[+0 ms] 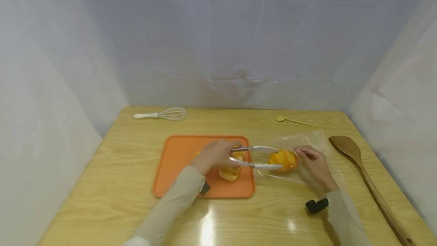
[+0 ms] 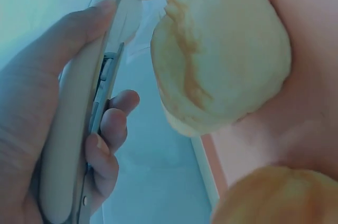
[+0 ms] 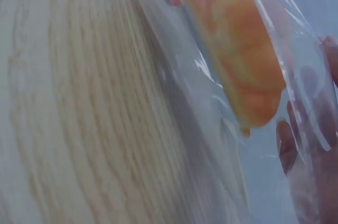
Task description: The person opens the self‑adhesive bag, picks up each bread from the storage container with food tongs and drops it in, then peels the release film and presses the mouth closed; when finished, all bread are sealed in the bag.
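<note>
My left hand point(image 1: 216, 155) grips metal tongs point(image 1: 268, 167) by their handles, thumb on one side and fingers curled on the other in the left wrist view. The tong tips hold a golden-orange croissant point(image 1: 286, 160) to the right of the tray. A clear plastic bag point(image 1: 315, 139) surrounds the croissant in the head view. At the bag's edge, my right hand point(image 1: 314, 166) pinches the film between thumb and fingers; the right wrist view shows the croissant point(image 3: 240, 55) through the plastic. Beneath the left hand, more bread point(image 1: 229, 174) lies on an orange tray point(image 1: 177, 162).
A whisk point(image 1: 164, 114) lies at the table's back left. Toward the back right is a small yellow spoon point(image 1: 293, 120). A long wooden spatula point(image 1: 365, 174) runs along the right side, beyond the right hand. Pale cloth walls stand behind and at both sides.
</note>
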{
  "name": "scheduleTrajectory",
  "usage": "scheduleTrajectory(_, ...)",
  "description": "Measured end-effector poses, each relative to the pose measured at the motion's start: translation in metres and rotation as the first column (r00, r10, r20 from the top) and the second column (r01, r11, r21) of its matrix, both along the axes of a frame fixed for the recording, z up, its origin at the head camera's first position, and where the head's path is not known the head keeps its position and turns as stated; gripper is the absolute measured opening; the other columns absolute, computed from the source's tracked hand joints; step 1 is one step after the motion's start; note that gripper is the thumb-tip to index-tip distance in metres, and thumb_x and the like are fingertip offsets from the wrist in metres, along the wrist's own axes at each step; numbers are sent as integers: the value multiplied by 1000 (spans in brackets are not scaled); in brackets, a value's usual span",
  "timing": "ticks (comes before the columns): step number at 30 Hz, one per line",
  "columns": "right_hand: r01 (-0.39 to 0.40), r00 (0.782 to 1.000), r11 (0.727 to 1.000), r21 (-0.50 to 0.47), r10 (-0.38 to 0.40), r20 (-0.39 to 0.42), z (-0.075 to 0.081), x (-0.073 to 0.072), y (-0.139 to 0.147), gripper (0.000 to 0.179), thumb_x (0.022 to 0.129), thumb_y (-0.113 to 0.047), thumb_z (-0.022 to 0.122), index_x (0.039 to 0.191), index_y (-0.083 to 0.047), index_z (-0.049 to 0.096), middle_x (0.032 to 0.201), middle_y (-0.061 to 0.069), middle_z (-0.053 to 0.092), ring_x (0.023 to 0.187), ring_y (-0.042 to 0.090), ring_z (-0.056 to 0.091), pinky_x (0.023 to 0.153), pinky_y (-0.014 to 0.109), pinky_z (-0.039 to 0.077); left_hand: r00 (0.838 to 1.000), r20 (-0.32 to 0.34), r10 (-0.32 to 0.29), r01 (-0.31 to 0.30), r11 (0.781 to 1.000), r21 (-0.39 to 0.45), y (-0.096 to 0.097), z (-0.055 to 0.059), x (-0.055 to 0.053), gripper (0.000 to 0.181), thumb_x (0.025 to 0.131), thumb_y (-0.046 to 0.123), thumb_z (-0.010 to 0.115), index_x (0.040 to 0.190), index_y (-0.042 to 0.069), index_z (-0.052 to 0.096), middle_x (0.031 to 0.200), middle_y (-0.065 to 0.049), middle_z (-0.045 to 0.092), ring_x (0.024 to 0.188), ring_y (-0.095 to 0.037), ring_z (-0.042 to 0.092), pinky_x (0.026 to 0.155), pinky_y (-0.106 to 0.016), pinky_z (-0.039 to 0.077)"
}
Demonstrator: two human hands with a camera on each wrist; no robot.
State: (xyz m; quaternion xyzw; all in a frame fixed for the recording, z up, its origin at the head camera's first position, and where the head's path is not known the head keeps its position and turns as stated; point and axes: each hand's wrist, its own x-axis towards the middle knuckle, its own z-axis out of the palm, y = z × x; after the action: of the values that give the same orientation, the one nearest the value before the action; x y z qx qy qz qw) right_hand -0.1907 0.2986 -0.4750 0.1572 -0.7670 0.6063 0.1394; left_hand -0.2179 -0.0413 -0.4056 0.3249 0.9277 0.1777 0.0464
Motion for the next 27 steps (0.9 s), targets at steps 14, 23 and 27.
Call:
scheduleTrajectory(14, 66, 998, 986, -155, -68, -9, 4, 2, 2, 18, 97, -1, 56, 105, 6, 71, 99, -15, 69, 83, -4, 60, 68, 8, 48, 1000, 9, -28, 29, 997, -66, 34, -3, -10, 59, 78, 46, 79, 128, 20, 62, 91, 4, 69, 69, -6, 55, 60, -23, 46)
scheduleTrajectory(23, 166, 985, 945, -280, -170, 12, 8, 1, -2, 27, 96, 2, 55, 99, -13, 77, 100, -14, 73, 98, -3, 64, 87, 8, 49, 998, 5, -59, 59, 988, -142, 45, -5, -8, 58, 80, 44, 78, 129, 18, 62, 104, 3, 70, 75, -7, 57, 67, -24, 51)
scheduleTrajectory(27, 155, 988, 959, -239, -157, 12, 7, 2, 0, 26, 95, 4, 56, 100, -10, 77, 99, -14, 72, 96, -3, 64, 83, 7, 49, 999, 29, -32, 35, 994, -108, 43, -3, -6, 61, 79, 44, 79, 131, 18, 61, 100, 3, 70, 73, -8, 55, 66, -24, 49)
